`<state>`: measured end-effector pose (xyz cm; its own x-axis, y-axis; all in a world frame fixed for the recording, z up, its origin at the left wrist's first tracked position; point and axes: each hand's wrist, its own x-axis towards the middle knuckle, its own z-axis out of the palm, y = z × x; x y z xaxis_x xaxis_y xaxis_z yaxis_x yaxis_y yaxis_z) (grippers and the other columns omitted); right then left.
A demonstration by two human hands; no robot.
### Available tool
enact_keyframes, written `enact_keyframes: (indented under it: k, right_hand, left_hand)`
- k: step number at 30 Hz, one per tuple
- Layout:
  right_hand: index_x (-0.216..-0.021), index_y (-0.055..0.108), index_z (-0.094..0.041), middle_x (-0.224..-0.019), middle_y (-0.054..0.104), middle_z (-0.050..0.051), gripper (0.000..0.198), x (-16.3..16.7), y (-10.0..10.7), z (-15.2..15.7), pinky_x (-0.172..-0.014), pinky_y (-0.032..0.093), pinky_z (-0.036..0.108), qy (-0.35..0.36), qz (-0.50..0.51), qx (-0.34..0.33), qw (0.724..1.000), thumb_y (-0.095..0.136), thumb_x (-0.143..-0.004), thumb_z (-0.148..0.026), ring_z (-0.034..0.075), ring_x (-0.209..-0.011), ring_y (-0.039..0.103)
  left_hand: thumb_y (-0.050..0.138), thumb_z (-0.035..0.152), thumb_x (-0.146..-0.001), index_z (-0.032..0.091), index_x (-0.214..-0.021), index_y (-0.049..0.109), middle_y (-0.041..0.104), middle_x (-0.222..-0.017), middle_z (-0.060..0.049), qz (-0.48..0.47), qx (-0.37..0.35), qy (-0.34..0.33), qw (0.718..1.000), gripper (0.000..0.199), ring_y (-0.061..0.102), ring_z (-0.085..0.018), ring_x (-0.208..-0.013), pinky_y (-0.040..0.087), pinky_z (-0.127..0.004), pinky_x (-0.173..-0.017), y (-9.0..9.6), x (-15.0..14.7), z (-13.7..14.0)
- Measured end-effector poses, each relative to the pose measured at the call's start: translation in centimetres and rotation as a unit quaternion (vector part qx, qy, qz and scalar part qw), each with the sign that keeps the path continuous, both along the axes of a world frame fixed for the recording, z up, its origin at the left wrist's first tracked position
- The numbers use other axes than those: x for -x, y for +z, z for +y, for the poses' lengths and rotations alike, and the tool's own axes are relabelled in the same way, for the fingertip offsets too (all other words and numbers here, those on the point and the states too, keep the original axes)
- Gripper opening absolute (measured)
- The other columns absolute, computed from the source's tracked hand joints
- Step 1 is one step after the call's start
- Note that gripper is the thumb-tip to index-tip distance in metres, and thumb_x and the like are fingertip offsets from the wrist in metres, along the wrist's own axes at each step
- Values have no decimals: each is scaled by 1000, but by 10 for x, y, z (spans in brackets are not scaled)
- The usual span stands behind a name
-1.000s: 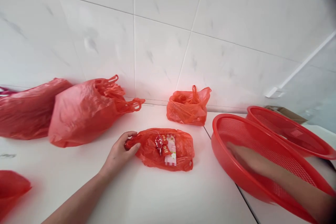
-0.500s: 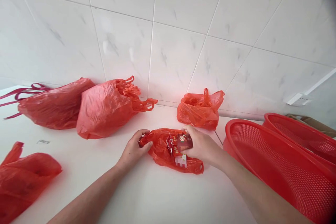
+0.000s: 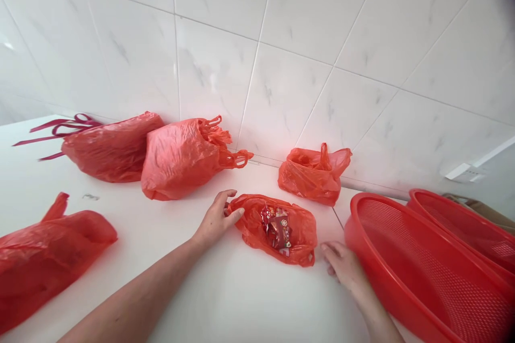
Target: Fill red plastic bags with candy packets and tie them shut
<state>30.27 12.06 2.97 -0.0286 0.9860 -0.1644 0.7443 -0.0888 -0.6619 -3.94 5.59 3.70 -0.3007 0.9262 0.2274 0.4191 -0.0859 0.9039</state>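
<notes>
A red plastic bag (image 3: 249, 230) lies with its mouth open on the white table, holding several small red wrapped packets (image 3: 279, 228). My left hand (image 3: 217, 220) grips the bag's left end, the thumb over the rim and the other fingers behind it. Just off the bag's right end is my right hand (image 3: 340, 262), its fingers loosely bent and apart, with nothing in them.
Two full red bags (image 3: 112, 147) (image 3: 181, 158) lean by the tiled wall at the back left. A smaller red bag (image 3: 309, 177) stands behind the middle one. Another red bag (image 3: 56, 257) is at the left. Red mesh baskets (image 3: 402, 262) fill the right side.
My right hand has let go of a dark red packet, which now lies in the bag, and has drawn back to the right. The bag's mouth is wider. The view has shifted left.
</notes>
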Motion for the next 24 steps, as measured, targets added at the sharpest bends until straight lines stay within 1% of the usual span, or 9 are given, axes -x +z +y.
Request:
enact_keyframes:
  k: [2, 4, 8, 12, 16, 19, 22, 24]
  right_hand:
    - [-77, 58, -18, -69, 62, 4, 38, 4, -3, 0, -50, 38, 27, 17, -15, -5, 1000, 42, -78, -52, 16, -55, 54]
    - [-68, 57, -19, -67, 62, 3, 30, 12, -1, 1, -54, 38, 27, 20, -28, -14, 999, 49, -75, -48, 17, -60, 56]
    - [-69, 59, -21, -72, 66, 3, 14, 26, 5, 1, -58, 37, 26, 10, -34, -29, 999, 59, -66, -34, 18, -66, 58]
    - [-66, 56, -21, -68, 65, 1, 7, 29, 3, -3, -58, 36, 26, -4, -2, -52, 999, 56, -64, -28, 18, -63, 57]
    - [-72, 50, -22, -66, 59, -1, 15, 23, -3, -6, -58, 40, 26, -44, 67, -93, 992, 50, -73, -37, 17, -62, 55]
    - [-80, 48, -22, -70, 60, 0, 24, 19, -6, -6, -54, 41, 26, -71, 124, -106, 984, 43, -80, -45, 16, -60, 54]
    - [-83, 49, -21, -73, 60, 0, 28, 19, -9, -6, -52, 41, 25, -95, 190, -113, 971, 47, -80, -48, 14, -57, 51]
    - [-84, 50, -21, -71, 58, -2, 28, 21, -11, -6, -53, 41, 24, -111, 231, -113, 960, 52, -79, -48, 13, -57, 49]
  left_hand:
    - [54, 45, -83, 24, -120, 47, 51, -129, -6, -3, 0, 2, 1000, 43, 56, -19, -92, 50, -35, -83, 1, 0, -1]
    - [54, 46, -82, 24, -121, 47, 51, -129, -7, -6, 0, 1, 1000, 45, 56, -19, -91, 50, -35, -83, 2, 0, -1]
    - [55, 46, -82, 23, -122, 45, 51, -129, -8, -9, 0, 0, 1000, 47, 56, -19, -92, 50, -35, -82, 1, -1, 1]
    - [55, 44, -81, 24, -123, 45, 51, -129, -7, -13, 4, -5, 1000, 47, 57, -19, -91, 50, -35, -82, 1, 0, 2]
    - [56, 42, -81, 25, -122, 45, 54, -125, -7, -22, 12, -5, 1000, 46, 58, -19, -89, 49, -36, -82, 2, 0, 2]
    - [56, 40, -80, 26, -121, 46, 54, -124, -6, -32, 12, -1, 999, 44, 59, -19, -91, 49, -35, -83, 4, -1, 1]
    - [57, 39, -80, 26, -119, 48, 53, -126, -5, -43, 10, 2, 999, 42, 58, -19, -93, 49, -35, -84, 5, -2, -1]
    - [56, 42, -81, 26, -119, 48, 51, -129, -6, -47, 9, -1, 999, 42, 58, -20, -95, 48, -36, -85, 6, -1, -2]
